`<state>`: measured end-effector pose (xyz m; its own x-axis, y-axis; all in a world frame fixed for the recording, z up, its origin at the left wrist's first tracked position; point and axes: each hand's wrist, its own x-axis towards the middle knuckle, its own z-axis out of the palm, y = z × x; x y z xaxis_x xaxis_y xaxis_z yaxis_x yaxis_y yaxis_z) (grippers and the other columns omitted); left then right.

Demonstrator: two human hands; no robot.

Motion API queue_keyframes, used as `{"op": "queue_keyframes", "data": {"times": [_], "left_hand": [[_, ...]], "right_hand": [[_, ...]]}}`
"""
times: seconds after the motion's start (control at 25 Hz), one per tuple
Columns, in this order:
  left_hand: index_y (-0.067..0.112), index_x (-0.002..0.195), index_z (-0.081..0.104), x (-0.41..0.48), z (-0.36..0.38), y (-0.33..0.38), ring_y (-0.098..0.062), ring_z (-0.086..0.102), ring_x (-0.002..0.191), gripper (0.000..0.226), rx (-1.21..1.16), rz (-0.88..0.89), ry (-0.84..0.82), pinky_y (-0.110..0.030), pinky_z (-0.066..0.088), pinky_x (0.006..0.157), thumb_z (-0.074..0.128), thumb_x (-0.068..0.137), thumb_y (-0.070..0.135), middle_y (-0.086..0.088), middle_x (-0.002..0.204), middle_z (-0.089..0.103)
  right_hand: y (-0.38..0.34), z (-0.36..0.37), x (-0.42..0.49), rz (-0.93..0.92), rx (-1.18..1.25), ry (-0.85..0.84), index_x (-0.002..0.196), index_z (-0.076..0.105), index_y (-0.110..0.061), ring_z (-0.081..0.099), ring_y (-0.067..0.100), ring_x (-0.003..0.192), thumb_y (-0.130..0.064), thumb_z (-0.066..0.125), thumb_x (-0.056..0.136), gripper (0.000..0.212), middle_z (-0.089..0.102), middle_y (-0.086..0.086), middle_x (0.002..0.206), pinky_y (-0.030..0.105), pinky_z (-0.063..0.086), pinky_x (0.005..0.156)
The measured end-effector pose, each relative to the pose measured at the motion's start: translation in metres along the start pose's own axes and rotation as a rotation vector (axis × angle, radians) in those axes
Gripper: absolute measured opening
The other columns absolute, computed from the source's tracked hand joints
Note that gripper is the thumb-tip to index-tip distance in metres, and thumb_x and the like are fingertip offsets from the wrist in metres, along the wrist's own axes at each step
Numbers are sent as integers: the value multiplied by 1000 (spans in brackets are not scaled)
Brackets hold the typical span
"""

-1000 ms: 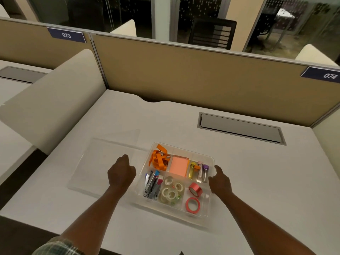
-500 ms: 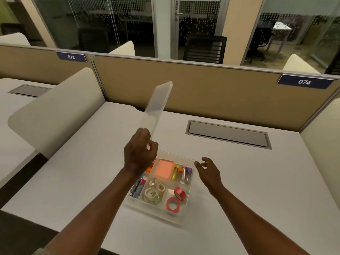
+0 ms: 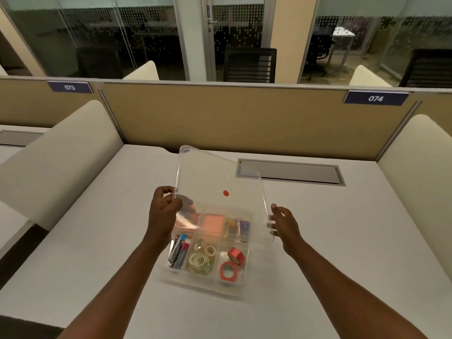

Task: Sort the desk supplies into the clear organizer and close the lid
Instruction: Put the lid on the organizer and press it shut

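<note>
Closing step: head view, the one camera supplied, shows the lid (image 3: 220, 189) held in the air, tilted, above the far half of the organizer (image 3: 208, 277).
Left hand (image 3: 162, 216): fingers curled shut on the lid's left edge, thumb on top, near its lower corner.
Right hand (image 3: 283, 225): fingers (image 3: 275, 209) loosely spread and laid against the lid's right edge near the lower corner; whether they truly pinch it or only steady it cannot be told.
Lid position: far edge raised toward the partition (image 3: 232, 113), near edge low over the back row of compartments; not seated on any rim that can be seen.
Organizer position: resting on the desk (image 3: 85, 253), directly in front of the person, between the two forearms.
Contents: red tape rolls (image 3: 231, 264) front right, clear tape rolls (image 3: 201, 259) front middle, metal clips and a blue item front left, an orange pad (image 3: 212, 225) in the back row (seen through the lid, so blurred).
Sorting: judged complete; no loose supplies appear on the desk.
Step in hand: lining up the lid over the organizer.
Next move calls for: levelling the lid, squaring its corners with the organizer's rim, lowering it evenly, then pressing the edges down.
Risk: the lid is clear and its edges are faint, so a skewed seating could pass unnoticed.
</note>
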<state>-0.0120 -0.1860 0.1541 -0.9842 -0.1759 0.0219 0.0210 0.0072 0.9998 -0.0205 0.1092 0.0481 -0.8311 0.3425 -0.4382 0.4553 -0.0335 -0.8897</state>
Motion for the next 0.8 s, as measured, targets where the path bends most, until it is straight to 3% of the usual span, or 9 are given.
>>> {"op": "queue_keyframes", "data": {"times": [0.12, 0.28, 0.36, 0.44, 0.48, 0.6, 0.8], "left_hand": [[3, 117, 46, 5, -26, -36, -30, 67, 60, 35, -76, -212, -71, -30, 53, 53, 41, 85, -9, -17, 75, 72], [18, 115, 54, 10, -61, -85, -21, 63, 62, 37, 245, -258, -84, -34, 49, 55, 50, 81, 5, -14, 86, 72], [21, 112, 56, 11, -73, -106, -22, 61, 62, 32, 389, -241, -104, -37, 52, 55, 54, 83, 7, -12, 87, 67], [20, 114, 58, 15, -83, -126, -26, 62, 72, 33, 578, -207, -81, -41, 55, 66, 55, 84, 7, -9, 87, 63], [17, 118, 59, 18, -86, -135, -27, 61, 79, 36, 675, -186, -76, -39, 52, 73, 54, 84, 6, -9, 91, 63], [6, 126, 56, 24, -90, -155, -32, 58, 94, 42, 809, -190, -95, -33, 43, 79, 53, 84, 1, -19, 103, 57], [7, 128, 55, 35, -91, -166, -39, 56, 102, 44, 957, -225, -123, -45, 49, 90, 52, 84, 5, -22, 109, 52]], "right_hand": [[16, 11, -17, 38, 7, -59, 115, 60, -11, 68, 24, 76, -37, 53, 98, 32, 74, 11, 94, 33, 51, 63], [52, 36, -39, 57, -97, 42, 111, 62, -14, 63, 18, 64, -27, 54, 94, 23, 75, 8, 85, 31, 49, 55], [71, 48, -45, 38, -262, 71, 116, 62, -16, 68, 22, 80, -31, 52, 93, 29, 74, 7, 96, 39, 56, 73], [86, 58, -46, 3, -503, 86, 125, 59, -13, 64, 28, 108, -32, 50, 95, 36, 69, 11, 117, 39, 49, 95], [90, 63, -46, -9, -585, 93, 127, 58, -11, 60, 29, 115, -30, 49, 97, 37, 66, 13, 122, 36, 45, 98], [95, 75, -46, -17, -697, 87, 131, 55, -8, 54, 32, 120, -26, 46, 99, 37, 62, 16, 127, 36, 41, 100], [96, 83, -39, -15, -654, 126, 132, 54, -11, 56, 35, 117, -24, 44, 100, 36, 64, 19, 123, 38, 45, 96]]}}
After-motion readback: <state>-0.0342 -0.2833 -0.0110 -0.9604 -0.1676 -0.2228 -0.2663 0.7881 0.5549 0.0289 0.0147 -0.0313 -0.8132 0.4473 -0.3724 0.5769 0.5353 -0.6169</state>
